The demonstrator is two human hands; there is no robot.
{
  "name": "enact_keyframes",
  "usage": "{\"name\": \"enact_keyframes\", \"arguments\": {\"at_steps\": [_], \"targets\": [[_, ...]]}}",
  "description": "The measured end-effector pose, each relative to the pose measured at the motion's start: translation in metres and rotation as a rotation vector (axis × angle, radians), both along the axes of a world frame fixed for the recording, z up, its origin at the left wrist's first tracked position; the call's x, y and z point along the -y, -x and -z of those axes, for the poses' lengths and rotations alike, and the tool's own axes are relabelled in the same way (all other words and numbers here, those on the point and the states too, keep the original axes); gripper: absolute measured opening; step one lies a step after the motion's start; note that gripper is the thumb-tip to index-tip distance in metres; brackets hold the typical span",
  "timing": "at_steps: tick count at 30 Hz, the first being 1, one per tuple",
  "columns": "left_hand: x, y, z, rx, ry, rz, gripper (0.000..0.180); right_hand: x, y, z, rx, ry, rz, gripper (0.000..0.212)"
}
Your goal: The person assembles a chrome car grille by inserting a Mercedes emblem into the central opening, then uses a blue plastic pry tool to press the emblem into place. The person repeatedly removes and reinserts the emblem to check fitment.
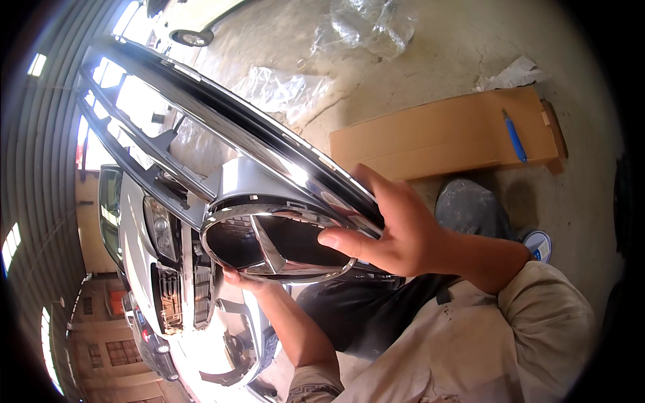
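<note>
I hold a car grille (265, 161) tilted in front of me, with shiny chrome trim and grey horizontal slats. A large round star emblem (272, 255) with a chrome ring sits in its middle. My right hand (396, 232) grips the grille's edge, its thumb across the ring and its other fingers partly hidden behind the trim. Beneath the emblem, my left hand (252, 281) is closed on the lower side of the ring, most of its fingers out of sight.
A flat cardboard box (430, 138) lies on the floor at the right, a slim blue-handled tool (514, 138) on it. Crumpled clear plastic (285, 91) lies farther off. At the left stands a silver car (138, 235) with its front opened up; a loose bumper (252, 336) is near it.
</note>
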State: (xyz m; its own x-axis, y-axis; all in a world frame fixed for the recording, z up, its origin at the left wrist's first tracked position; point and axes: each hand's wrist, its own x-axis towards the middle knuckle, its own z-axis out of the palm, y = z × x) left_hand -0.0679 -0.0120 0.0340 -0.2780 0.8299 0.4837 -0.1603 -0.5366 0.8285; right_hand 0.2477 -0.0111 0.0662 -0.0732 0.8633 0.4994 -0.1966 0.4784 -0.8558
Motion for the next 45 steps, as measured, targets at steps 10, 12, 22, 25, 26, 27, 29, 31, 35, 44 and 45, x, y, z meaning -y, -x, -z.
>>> {"name": "enact_keyframes", "arguments": {"at_steps": [10, 12, 22, 25, 26, 27, 29, 31, 35, 44, 45], "targets": [[0.007, 0.014, 0.016, -0.261, -0.077, -0.081, 0.09, -0.014, -0.004, 0.0, 0.11, 0.034, 0.088, 0.053], [0.006, 0.001, 0.006, -0.16, -0.123, 0.023, 0.095, -0.012, -0.007, -0.004, 0.13, 0.014, 0.061, 0.054], [0.012, -0.001, -0.006, 0.045, -0.196, 0.311, 0.093, -0.009, -0.008, -0.013, 0.163, -0.057, -0.023, 0.054], [0.012, -0.003, -0.008, 0.06, -0.2, 0.346, 0.093, -0.009, -0.007, -0.013, 0.152, -0.069, -0.013, 0.053], [0.012, -0.004, -0.009, 0.065, -0.197, 0.354, 0.093, -0.008, -0.007, -0.012, 0.156, -0.069, -0.007, 0.052], [0.012, -0.004, -0.009, 0.069, -0.198, 0.364, 0.093, -0.008, -0.006, -0.011, 0.161, -0.069, -0.001, 0.052], [0.012, -0.005, -0.01, 0.078, -0.194, 0.381, 0.092, -0.009, -0.006, -0.008, 0.149, -0.075, -0.001, 0.052], [0.012, -0.005, -0.011, 0.091, -0.196, 0.4, 0.092, -0.01, -0.007, -0.006, 0.143, -0.092, 0.01, 0.052], [0.012, -0.006, -0.011, 0.106, -0.197, 0.426, 0.092, -0.015, -0.009, -0.002, 0.121, -0.126, 0.022, 0.054], [0.01, -0.016, -0.014, 0.104, -0.172, 0.503, 0.09, -0.023, -0.011, 0.002, 0.091, -0.146, 0.063, 0.051], [0.01, -0.018, -0.015, 0.103, -0.173, 0.517, 0.09, -0.024, -0.01, 0.004, 0.081, -0.158, 0.075, 0.05]]}}
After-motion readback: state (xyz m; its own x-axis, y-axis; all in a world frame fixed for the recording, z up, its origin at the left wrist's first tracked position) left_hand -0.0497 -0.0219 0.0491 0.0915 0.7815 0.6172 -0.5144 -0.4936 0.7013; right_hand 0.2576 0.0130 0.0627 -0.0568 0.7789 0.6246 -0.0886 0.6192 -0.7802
